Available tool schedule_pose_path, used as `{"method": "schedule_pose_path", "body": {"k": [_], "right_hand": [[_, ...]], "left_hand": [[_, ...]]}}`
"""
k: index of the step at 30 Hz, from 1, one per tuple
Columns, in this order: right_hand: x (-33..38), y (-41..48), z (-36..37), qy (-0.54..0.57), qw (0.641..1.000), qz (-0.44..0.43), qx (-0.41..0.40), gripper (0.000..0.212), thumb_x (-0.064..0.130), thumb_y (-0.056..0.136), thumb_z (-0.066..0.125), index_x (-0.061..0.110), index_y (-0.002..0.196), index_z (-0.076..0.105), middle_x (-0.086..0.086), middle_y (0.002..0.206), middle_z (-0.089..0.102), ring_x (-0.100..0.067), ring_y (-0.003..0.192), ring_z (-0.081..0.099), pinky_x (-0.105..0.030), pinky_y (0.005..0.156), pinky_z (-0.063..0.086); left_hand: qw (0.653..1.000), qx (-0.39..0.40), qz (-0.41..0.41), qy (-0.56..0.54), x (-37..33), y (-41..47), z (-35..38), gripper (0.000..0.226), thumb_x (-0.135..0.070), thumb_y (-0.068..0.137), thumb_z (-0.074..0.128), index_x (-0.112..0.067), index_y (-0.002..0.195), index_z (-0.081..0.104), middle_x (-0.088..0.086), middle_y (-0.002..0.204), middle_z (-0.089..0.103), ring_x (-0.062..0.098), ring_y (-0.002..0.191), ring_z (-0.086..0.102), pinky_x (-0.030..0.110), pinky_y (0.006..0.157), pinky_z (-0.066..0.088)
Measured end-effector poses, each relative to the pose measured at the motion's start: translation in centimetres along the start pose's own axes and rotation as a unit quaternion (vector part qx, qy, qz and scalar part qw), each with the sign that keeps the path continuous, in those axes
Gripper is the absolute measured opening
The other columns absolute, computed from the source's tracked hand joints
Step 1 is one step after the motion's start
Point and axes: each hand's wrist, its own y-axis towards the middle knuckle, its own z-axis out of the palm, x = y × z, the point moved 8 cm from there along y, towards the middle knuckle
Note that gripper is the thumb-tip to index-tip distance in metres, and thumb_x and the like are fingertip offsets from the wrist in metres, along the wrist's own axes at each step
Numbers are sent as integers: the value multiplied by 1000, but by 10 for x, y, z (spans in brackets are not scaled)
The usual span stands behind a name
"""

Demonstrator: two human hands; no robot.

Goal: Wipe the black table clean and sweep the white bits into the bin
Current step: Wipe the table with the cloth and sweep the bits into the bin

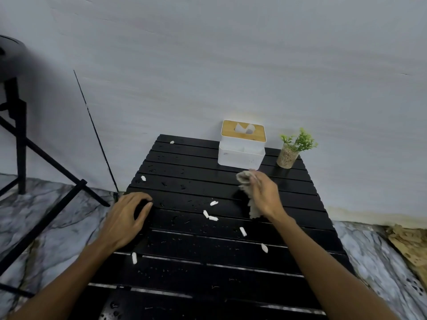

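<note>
Mid black slatted table | small white bits just left of nearer right hand | fingers clutching crumpled beige cloth | left hand resting, fingers spread

We find the table set against the wall. At its far edge stands the tissue box, with the potted plant just right of it. Bits lie scattered over the slats. Our left hand rests on the left edge. Our right hand holds the cloth just before the box. A stool stands well left.

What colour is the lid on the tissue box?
The lid is light wood brown; head view.
</note>
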Motion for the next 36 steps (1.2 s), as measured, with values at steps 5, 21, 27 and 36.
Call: {"method": "schedule_pose_path", "body": {"k": [5, 21, 27, 36], "right_hand": [[-41, 12, 13, -225, 970, 61, 63, 42, 23, 110, 32, 9, 144, 52, -16, 159, 38, -29, 155, 20, -43, 127, 15], [66, -37, 103, 69, 954, -107, 273, 28, 23, 108, 46, 19, 120, 71, 13, 123, 69, 6, 118, 61, -13, 96, 50], [15, 19, 49, -35, 999, 6, 15, 33, 30, 109, 38, 17, 115, 68, 1, 117, 65, -1, 106, 62, -17, 85, 50], [27, 35, 154, -176, 968, -27, 179, 41, 32, 111, 26, 24, 143, 51, -4, 162, 32, -25, 156, 14, -61, 121, 24]], "left_hand": [[1000, -3, -1, -5, -4, -1, -1, 33, -38, 95, 40, -18, 105, 64, -5, 106, 64, 17, 103, 56, 36, 91, 46], [1000, 13, -11, -2, 8, -4, 7, 37, -41, 96, 35, -22, 112, 63, -9, 119, 58, 14, 117, 49, 32, 98, 41], [1000, 10, -5, 27, 3, -4, 5, 33, -34, 96, 39, -20, 114, 64, -7, 121, 58, 11, 115, 47, 23, 93, 30], [999, 17, 2, 31, 6, -1, 11, 36, -34, 96, 39, -18, 119, 62, -4, 127, 55, 13, 122, 46, 24, 102, 34]]}}
